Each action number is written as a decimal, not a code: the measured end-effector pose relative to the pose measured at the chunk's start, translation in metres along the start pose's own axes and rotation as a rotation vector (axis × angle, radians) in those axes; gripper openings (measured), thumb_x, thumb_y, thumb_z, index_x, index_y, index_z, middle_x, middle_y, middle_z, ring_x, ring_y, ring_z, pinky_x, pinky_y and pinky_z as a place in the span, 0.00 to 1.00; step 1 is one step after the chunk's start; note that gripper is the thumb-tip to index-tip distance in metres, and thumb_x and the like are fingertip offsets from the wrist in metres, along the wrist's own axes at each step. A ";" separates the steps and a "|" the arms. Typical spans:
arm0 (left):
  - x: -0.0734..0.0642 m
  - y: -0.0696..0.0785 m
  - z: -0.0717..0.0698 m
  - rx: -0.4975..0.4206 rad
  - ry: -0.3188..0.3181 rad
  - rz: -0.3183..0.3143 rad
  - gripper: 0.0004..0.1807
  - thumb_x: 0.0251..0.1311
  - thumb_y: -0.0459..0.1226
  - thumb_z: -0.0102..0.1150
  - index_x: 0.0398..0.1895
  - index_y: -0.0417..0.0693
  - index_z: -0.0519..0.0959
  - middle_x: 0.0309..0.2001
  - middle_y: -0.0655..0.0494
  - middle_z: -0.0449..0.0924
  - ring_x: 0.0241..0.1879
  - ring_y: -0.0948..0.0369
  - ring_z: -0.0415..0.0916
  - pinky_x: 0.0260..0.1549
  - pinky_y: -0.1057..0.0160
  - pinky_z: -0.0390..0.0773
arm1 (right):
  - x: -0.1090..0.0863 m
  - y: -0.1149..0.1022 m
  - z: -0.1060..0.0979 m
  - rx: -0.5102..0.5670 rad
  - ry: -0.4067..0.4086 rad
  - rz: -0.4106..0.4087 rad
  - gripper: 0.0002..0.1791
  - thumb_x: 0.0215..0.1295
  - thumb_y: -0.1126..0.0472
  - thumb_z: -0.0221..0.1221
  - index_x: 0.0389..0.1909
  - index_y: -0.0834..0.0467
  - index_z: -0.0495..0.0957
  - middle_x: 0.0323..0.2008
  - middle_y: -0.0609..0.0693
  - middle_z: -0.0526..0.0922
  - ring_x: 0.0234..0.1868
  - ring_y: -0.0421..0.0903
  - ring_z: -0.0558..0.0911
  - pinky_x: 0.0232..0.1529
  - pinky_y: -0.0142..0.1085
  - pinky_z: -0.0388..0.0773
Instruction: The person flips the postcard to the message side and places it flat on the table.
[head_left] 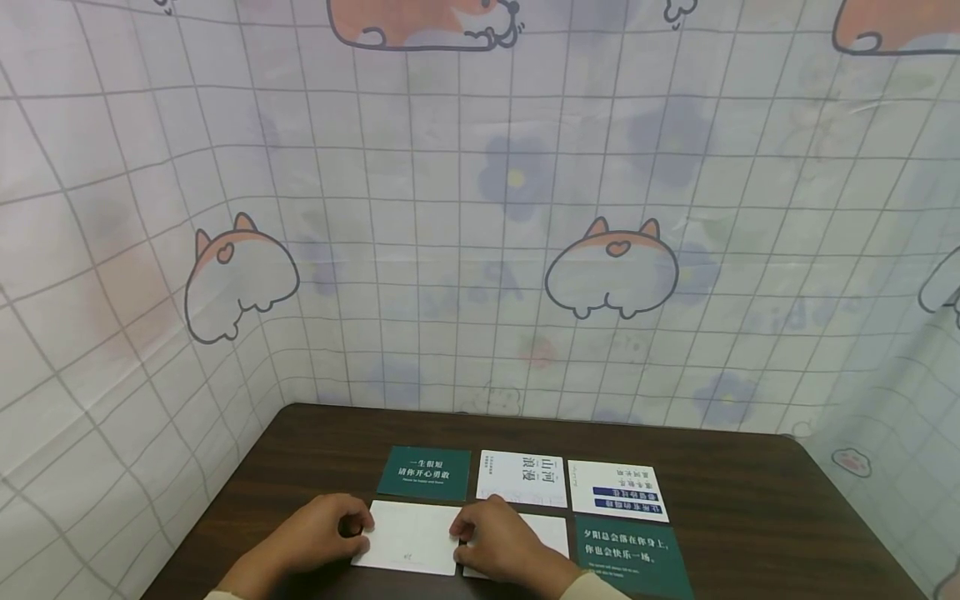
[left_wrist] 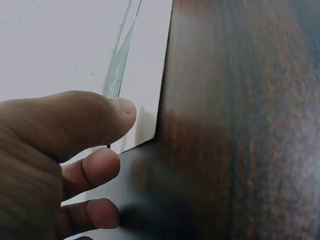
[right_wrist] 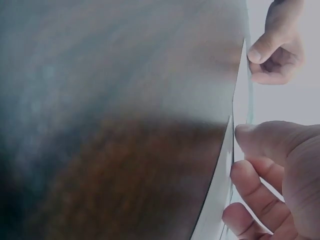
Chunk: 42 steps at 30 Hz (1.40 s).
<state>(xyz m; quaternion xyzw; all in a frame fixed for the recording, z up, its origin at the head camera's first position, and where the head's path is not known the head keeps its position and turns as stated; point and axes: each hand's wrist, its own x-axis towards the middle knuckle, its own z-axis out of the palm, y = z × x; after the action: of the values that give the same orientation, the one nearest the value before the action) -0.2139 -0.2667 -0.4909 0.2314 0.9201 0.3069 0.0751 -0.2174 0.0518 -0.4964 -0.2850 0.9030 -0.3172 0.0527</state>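
A white postcard (head_left: 408, 537), nearly blank on top, lies in the front row at the left of the dark table. My left hand (head_left: 326, 529) pinches its left edge; in the left wrist view the thumb (left_wrist: 117, 117) presses near a corner, with fingertips at the edge. At the right edge, my right hand (head_left: 498, 537) pinches the same postcard between thumb (right_wrist: 250, 137) and fingers. Another white postcard (head_left: 553, 532) sits partly hidden beneath my right hand. Right of that is a green postcard (head_left: 633, 558) with white writing.
Behind lies a row of postcards: a green one (head_left: 423, 485), a white one with grey characters (head_left: 502, 487), and a white one with blue bars (head_left: 585, 483). The brown table (head_left: 757, 517) meets a patterned cloth (head_left: 450, 333) at its back and sides.
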 end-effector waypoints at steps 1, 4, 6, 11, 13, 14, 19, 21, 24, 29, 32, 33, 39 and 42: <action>0.000 0.001 0.000 0.004 0.002 -0.003 0.08 0.58 0.40 0.74 0.38 0.55 0.84 0.32 0.68 0.76 0.32 0.67 0.72 0.33 0.61 0.75 | -0.001 0.000 -0.001 0.003 -0.005 -0.001 0.08 0.54 0.59 0.75 0.34 0.49 0.87 0.28 0.33 0.81 0.35 0.33 0.71 0.39 0.33 0.73; 0.002 0.006 0.000 0.009 0.006 -0.003 0.07 0.59 0.40 0.72 0.39 0.56 0.84 0.32 0.68 0.76 0.32 0.67 0.72 0.33 0.61 0.75 | -0.003 0.000 -0.006 0.021 -0.016 -0.008 0.09 0.55 0.58 0.74 0.36 0.49 0.87 0.29 0.33 0.81 0.36 0.34 0.72 0.40 0.34 0.74; 0.004 0.010 0.000 0.004 0.005 0.004 0.07 0.60 0.41 0.71 0.39 0.56 0.84 0.32 0.68 0.76 0.31 0.67 0.72 0.31 0.62 0.74 | -0.005 -0.001 -0.011 0.037 -0.017 -0.008 0.09 0.55 0.58 0.74 0.37 0.49 0.87 0.30 0.33 0.81 0.38 0.35 0.72 0.40 0.34 0.74; 0.009 0.021 0.001 -0.032 -0.017 0.028 0.07 0.63 0.42 0.70 0.42 0.54 0.84 0.31 0.67 0.76 0.29 0.67 0.71 0.28 0.62 0.73 | -0.010 0.002 -0.020 0.044 0.003 -0.007 0.09 0.56 0.58 0.73 0.38 0.49 0.86 0.31 0.34 0.80 0.39 0.37 0.72 0.42 0.36 0.74; 0.011 0.025 0.001 -0.042 -0.024 0.042 0.08 0.63 0.42 0.69 0.43 0.53 0.84 0.31 0.67 0.76 0.28 0.67 0.70 0.28 0.62 0.73 | -0.012 0.003 -0.022 0.041 0.004 0.006 0.09 0.57 0.57 0.73 0.39 0.49 0.87 0.32 0.33 0.79 0.40 0.37 0.72 0.42 0.37 0.74; 0.013 0.027 0.001 -0.046 -0.026 0.050 0.08 0.64 0.42 0.69 0.43 0.52 0.84 0.31 0.67 0.76 0.27 0.67 0.70 0.27 0.62 0.73 | -0.013 0.004 -0.023 0.035 0.003 0.012 0.09 0.57 0.57 0.73 0.39 0.49 0.87 0.32 0.33 0.79 0.40 0.38 0.72 0.42 0.38 0.75; 0.016 0.035 0.003 -0.059 -0.032 0.075 0.09 0.64 0.42 0.69 0.44 0.51 0.84 0.31 0.67 0.76 0.27 0.67 0.70 0.26 0.63 0.72 | -0.019 0.009 -0.027 0.025 -0.013 0.054 0.11 0.56 0.55 0.72 0.41 0.47 0.87 0.34 0.33 0.80 0.42 0.39 0.73 0.46 0.41 0.76; 0.018 0.038 0.004 -0.062 -0.030 0.085 0.09 0.64 0.42 0.69 0.45 0.51 0.84 0.31 0.68 0.76 0.26 0.67 0.69 0.25 0.63 0.72 | -0.021 0.011 -0.028 0.015 -0.014 0.058 0.12 0.56 0.54 0.73 0.42 0.47 0.87 0.35 0.34 0.80 0.43 0.39 0.73 0.47 0.42 0.76; 0.020 0.043 0.008 -0.057 -0.020 0.108 0.10 0.64 0.42 0.69 0.46 0.50 0.84 0.31 0.69 0.76 0.26 0.68 0.69 0.25 0.64 0.72 | -0.026 0.014 -0.031 -0.004 -0.009 0.053 0.14 0.56 0.52 0.73 0.43 0.47 0.87 0.36 0.34 0.81 0.45 0.40 0.74 0.48 0.42 0.77; 0.025 0.051 0.013 -0.046 -0.004 0.110 0.11 0.65 0.43 0.68 0.47 0.51 0.84 0.32 0.70 0.76 0.26 0.68 0.69 0.25 0.64 0.72 | -0.034 0.021 -0.036 -0.018 0.010 0.022 0.15 0.56 0.52 0.73 0.44 0.47 0.86 0.38 0.35 0.82 0.46 0.41 0.74 0.49 0.42 0.77; 0.027 0.055 0.016 -0.045 0.006 0.102 0.12 0.65 0.44 0.68 0.48 0.51 0.84 0.33 0.71 0.76 0.27 0.68 0.70 0.25 0.63 0.72 | -0.038 0.025 -0.039 -0.016 0.022 0.013 0.16 0.56 0.52 0.73 0.45 0.48 0.86 0.38 0.35 0.81 0.46 0.41 0.74 0.49 0.42 0.76; 0.027 0.056 0.017 -0.045 0.009 0.104 0.12 0.65 0.44 0.68 0.48 0.50 0.84 0.34 0.71 0.77 0.27 0.68 0.70 0.25 0.63 0.72 | -0.040 0.026 -0.041 -0.014 0.025 0.011 0.16 0.56 0.52 0.73 0.45 0.49 0.86 0.39 0.35 0.81 0.46 0.41 0.74 0.50 0.42 0.76; 0.030 0.063 0.023 -0.055 0.013 0.126 0.14 0.65 0.44 0.68 0.49 0.49 0.83 0.35 0.72 0.76 0.27 0.69 0.69 0.26 0.64 0.71 | -0.047 0.033 -0.048 -0.010 0.036 -0.008 0.17 0.58 0.52 0.72 0.47 0.50 0.85 0.41 0.37 0.82 0.48 0.43 0.74 0.50 0.42 0.76; 0.032 0.067 0.027 -0.056 0.005 0.132 0.15 0.64 0.44 0.68 0.50 0.49 0.83 0.35 0.72 0.76 0.27 0.69 0.69 0.25 0.64 0.71 | -0.050 0.038 -0.051 -0.010 0.032 -0.016 0.17 0.59 0.51 0.72 0.48 0.50 0.85 0.43 0.38 0.83 0.49 0.43 0.75 0.51 0.43 0.76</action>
<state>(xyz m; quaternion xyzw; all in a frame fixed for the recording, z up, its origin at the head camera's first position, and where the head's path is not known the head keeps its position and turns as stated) -0.2088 -0.1902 -0.4719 0.2886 0.8940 0.3376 0.0588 -0.2077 0.1310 -0.4832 -0.2872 0.9030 -0.3177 0.0343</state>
